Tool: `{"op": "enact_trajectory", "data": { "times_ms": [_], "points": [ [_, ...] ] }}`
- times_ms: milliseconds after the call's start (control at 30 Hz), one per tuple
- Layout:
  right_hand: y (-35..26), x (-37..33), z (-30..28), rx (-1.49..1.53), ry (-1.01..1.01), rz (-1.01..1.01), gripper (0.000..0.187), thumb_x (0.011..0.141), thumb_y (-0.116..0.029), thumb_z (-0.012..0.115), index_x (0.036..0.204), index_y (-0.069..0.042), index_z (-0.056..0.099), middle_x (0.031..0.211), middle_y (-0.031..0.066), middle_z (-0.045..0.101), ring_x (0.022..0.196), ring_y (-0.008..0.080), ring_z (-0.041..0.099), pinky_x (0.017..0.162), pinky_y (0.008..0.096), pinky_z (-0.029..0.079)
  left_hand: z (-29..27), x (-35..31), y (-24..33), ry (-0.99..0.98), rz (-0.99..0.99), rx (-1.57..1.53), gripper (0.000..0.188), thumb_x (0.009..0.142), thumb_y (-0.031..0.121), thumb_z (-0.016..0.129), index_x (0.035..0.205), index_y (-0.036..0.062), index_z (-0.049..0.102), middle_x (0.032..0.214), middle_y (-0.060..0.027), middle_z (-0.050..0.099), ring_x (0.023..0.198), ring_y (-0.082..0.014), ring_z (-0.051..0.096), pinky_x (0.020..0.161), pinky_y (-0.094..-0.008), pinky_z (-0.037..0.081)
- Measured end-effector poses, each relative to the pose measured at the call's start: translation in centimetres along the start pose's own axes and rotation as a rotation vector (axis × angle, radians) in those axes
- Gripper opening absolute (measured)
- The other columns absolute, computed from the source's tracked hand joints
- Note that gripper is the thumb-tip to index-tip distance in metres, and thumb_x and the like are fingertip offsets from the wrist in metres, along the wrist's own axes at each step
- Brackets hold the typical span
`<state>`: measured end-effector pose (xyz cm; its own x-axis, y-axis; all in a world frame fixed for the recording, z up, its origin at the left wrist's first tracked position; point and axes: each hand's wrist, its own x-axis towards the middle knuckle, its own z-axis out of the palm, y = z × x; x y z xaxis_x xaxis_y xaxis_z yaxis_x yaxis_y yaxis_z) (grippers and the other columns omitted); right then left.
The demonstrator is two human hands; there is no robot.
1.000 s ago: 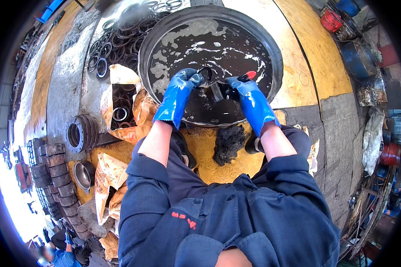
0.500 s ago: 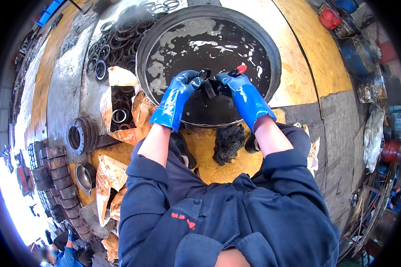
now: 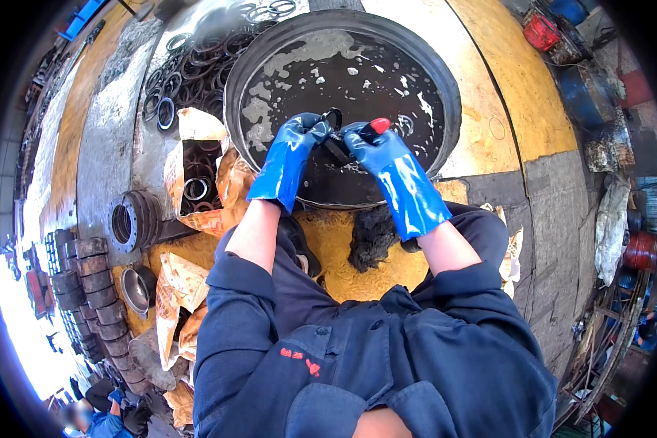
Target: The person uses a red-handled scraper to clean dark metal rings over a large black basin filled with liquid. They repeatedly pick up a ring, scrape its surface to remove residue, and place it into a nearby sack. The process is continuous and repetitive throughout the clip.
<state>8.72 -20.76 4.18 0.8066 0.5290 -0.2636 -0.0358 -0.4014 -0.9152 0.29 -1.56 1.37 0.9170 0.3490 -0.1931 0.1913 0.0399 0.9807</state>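
Head view — left hand grip clamped on ring — right hand on red-ended tool.

We look over a worn floor of yellow and grey panels
Glaring white light fills our lower left; a dark metal frame stands lower right.

- Left one of two head-worn fisheye cameras, looking steeply downward.
- Close over the shirt; left hand, right hand and tub farther off, upper middle.
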Motion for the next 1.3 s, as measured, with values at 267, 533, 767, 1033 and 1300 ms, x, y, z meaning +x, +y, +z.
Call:
{"op": "enact_trajectory", "data": {
  "times_ms": [267, 533, 767, 1033, 1300],
  "points": [
    [0.2, -0.4, 1.1, 0.090, 0.094, -0.211, 0.017, 0.098, -0.016, 0.073, 0.112, -0.008, 0.078, 0.089, 0.0075, 0.077, 0.081, 0.0150, 0.071, 0.080, 0.0311, 0.057, -1.2, 0.5, -1.6, 0.055, -0.040, -0.174, 0.023, 0.103, 0.028, 0.071, 0.110, 0.0065, 0.074, 0.098, -0.0044, 0.078, 0.089, -0.0138, 0.071, 0.079, -0.0279, 0.055],
    [6.3, 3.7, 1.4, 0.088, 0.332, -0.272, 0.016, 0.096, -0.015, 0.077, 0.111, -0.008, 0.079, 0.099, 0.0071, 0.080, 0.089, 0.0149, 0.074, 0.084, 0.0303, 0.059, -1.8, 0.0, -1.6, -0.046, -0.116, -0.380, 0.020, 0.101, 0.018, 0.062, 0.114, 0.0086, 0.074, 0.104, -0.0041, 0.078, 0.098, -0.0162, 0.073, 0.088, -0.0313, 0.054],
    [8.3, 5.6, -2.5, 0.116, 0.224, 0.125, 0.020, 0.097, -0.018, 0.074, 0.112, -0.005, 0.078, 0.103, 0.0055, 0.079, 0.094, 0.0145, 0.073, 0.091, 0.0322, 0.057, -0.8, -1.4, -0.4, -0.057, -0.007, -0.352, 0.024, 0.102, 0.008, 0.056, 0.117, 0.0026, 0.073, 0.107, -0.0083, 0.077, 0.095, -0.0183, 0.073, 0.089, -0.0312, 0.057],
    [0.2, 3.9, -1.2, 0.236, 0.111, -0.148, 0.025, 0.098, -0.017, 0.076, 0.118, -0.003, 0.078, 0.102, 0.0053, 0.079, 0.090, 0.0124, 0.072, 0.084, 0.0292, 0.057, -1.7, 0.6, -3.7, -0.109, -0.047, -0.298, 0.025, 0.101, 0.006, 0.057, 0.119, 0.0000, 0.072, 0.108, -0.0078, 0.076, 0.094, -0.0149, 0.070, 0.088, -0.0281, 0.055],
    [0.4, 3.2, -2.9, -0.039, 0.130, 0.194, 0.026, 0.097, -0.022, 0.076, 0.115, -0.003, 0.078, 0.100, 0.0089, 0.079, 0.091, 0.0165, 0.074, 0.085, 0.0327, 0.058, 0.2, 1.3, -1.4, -0.075, 0.037, -0.099, 0.023, 0.099, 0.020, 0.077, 0.114, 0.0026, 0.076, 0.099, -0.0038, 0.078, 0.089, -0.0150, 0.071, 0.085, -0.0319, 0.057]
  ]
}}
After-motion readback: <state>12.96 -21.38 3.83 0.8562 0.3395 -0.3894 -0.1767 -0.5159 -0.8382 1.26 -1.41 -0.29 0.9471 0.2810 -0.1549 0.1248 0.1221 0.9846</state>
